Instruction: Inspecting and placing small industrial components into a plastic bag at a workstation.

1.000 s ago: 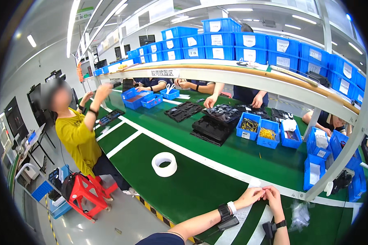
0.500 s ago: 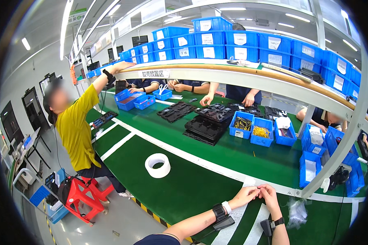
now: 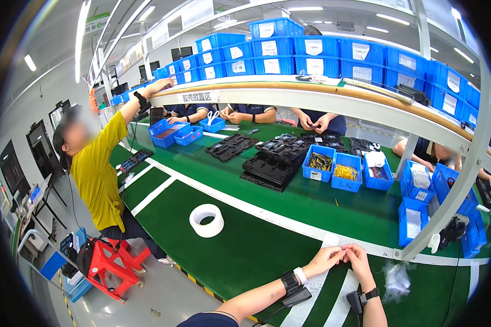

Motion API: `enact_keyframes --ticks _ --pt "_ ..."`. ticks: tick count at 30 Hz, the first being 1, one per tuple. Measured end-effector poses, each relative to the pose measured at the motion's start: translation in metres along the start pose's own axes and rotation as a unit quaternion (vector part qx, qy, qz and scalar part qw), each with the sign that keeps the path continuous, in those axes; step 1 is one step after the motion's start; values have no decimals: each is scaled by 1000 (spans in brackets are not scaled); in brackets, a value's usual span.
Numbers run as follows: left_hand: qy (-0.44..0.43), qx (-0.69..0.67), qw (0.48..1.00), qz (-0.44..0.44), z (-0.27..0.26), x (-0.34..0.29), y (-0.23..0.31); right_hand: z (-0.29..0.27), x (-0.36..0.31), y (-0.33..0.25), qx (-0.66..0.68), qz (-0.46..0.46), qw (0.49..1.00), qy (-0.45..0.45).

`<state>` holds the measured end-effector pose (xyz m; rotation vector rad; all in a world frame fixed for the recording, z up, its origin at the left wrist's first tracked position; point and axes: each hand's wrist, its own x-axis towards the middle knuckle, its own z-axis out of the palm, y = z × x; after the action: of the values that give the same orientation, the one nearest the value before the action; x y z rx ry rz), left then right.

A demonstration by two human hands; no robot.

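Note:
My left hand [image 3: 324,261] and my right hand [image 3: 357,260] meet at the fingertips above the near edge of the green table [image 3: 256,245]. Both are closed in a pinch. Whatever lies between the fingers, if anything, is too small to make out. To the right of my right wrist is a clump of clear plastic film [image 3: 396,281]. A roll of white tape [image 3: 206,220] rests on the table, off to the left of my hands.
Blue bins of yellow parts [image 3: 346,172] and stacked black plastic trays [image 3: 271,168] stand across the table. A metal post [image 3: 447,191] rises at right, beneath a shelf of blue bins [image 3: 272,48]. A person in yellow [image 3: 95,169] reaches up at left, beside a red stool [image 3: 112,267].
My hands keep their pinch, almost in place. Across the table, a co-worker's hands have come together over a small dark thing. The view has shifted slightly.

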<state>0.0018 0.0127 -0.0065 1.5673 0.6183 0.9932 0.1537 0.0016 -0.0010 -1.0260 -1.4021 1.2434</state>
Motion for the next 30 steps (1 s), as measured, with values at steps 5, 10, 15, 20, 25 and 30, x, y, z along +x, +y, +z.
enact_keyframes --ticks 5,10,15,20,25,30 --pt "3 2 1000 5 4 0 -5 -2 -2 2 -6 -4 1000 -2" --pt "24 -3 1000 12 3 -3 -6 1 -3 -1 -25 0 1000 -15" --pt "9 18 1000 19 4 -1 -1 -1 -2 -1 -19 0 1000 -9" --pt "12 57 998 21 1 -1 5 -3 1 4 -22 -4 1000 -7" --pt "20 67 997 19 1 0 2 -2 1 4 -24 -5 1000 -1" --pt "19 61 998 21 4 0 4 -5 -1 3 -24 2 1000 0"
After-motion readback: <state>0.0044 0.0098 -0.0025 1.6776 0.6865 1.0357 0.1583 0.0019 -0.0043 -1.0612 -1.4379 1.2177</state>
